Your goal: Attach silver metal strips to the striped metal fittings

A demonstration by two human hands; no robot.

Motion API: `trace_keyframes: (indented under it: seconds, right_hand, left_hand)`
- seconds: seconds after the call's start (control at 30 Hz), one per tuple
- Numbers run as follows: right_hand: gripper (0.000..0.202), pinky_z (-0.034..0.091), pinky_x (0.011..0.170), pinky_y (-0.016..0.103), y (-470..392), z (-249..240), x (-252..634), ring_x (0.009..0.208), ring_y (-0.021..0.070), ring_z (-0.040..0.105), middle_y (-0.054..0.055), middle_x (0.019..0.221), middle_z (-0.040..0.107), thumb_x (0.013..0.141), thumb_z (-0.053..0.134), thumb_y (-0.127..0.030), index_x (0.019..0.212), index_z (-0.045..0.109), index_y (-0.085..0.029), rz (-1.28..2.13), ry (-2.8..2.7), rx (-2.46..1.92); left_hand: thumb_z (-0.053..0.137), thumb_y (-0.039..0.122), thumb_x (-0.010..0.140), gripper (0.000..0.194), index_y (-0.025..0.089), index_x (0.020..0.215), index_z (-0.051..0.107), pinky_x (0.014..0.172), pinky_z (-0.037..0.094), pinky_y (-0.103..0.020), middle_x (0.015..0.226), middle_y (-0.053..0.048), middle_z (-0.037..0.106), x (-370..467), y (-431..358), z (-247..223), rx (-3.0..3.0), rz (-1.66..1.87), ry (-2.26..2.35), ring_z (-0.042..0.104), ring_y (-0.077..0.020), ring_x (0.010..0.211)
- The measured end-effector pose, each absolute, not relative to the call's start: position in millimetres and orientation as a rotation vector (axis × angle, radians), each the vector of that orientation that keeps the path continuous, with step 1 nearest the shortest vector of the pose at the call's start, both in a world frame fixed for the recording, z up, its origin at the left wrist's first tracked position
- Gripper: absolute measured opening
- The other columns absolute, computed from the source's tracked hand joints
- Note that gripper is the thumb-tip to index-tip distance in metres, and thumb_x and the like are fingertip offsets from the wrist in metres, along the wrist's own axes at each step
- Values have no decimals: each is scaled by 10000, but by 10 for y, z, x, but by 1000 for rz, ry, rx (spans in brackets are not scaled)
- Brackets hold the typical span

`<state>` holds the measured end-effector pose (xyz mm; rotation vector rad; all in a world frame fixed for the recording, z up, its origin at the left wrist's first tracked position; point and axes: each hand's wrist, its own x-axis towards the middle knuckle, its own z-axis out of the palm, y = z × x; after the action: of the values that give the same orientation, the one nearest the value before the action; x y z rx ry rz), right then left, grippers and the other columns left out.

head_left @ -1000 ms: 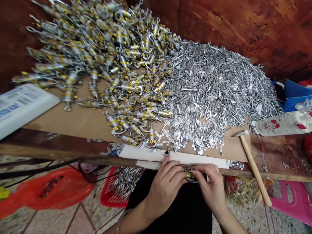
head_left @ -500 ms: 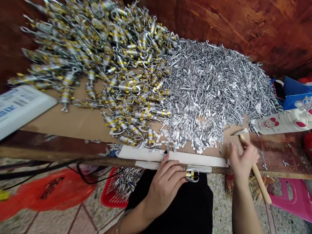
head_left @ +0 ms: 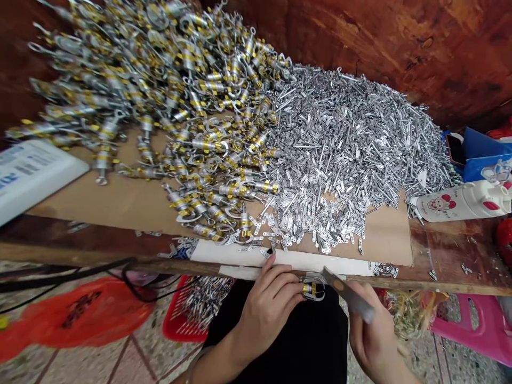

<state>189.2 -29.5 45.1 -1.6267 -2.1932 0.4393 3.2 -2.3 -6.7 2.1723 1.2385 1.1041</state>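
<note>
Here, hammer [head_left: 349,296] by bench edge [head_left: 440,286]; bare cardboard [head_left: 386,234] near.

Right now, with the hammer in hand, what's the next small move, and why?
Probably shift the hammer slightly left, lining its head up with the yellow-banded hook. The left hand holds the hook with its loop exposed, and the right hand grips the hammer, head just right of that loop.

From the right hand [head_left: 375,329], bare cardboard [head_left: 386,237] offers passage at 12 o'clock (past flat plates [head_left: 385,270]), up to the heap [head_left: 344,138]. The bottle [head_left: 456,202] obstructs 1 to 2; hammer [head_left: 349,296], clasp [head_left: 309,288] and left hand [head_left: 268,301] crowd 10.
</note>
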Motion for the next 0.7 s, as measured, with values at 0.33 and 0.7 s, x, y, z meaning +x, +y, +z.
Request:
trace_keyframes:
  seconds: [0.33,0.7]
  right_hand:
    - [286,458,533,226,-324,357,1787,634,158,603,51,759,633,917,284,-193,1080,519,-190,357,-2304,-1654]
    - [497,360,588,305,378,83,3019,715,243,546,156,842,631,899,276,-432,1063,602,-95,-423,-1609,-2363]
  left_hand:
    - [543,147,839,64,185,842,594,1029,341,-460,790,9,654,42,-34,-116,2164,1128,1225,582,-168,897]
    - [477,66,840,211,196,919,623,977,394,-416,821,-19,625,-591,-234,-136,2483,1053,1164,567,-150,884]
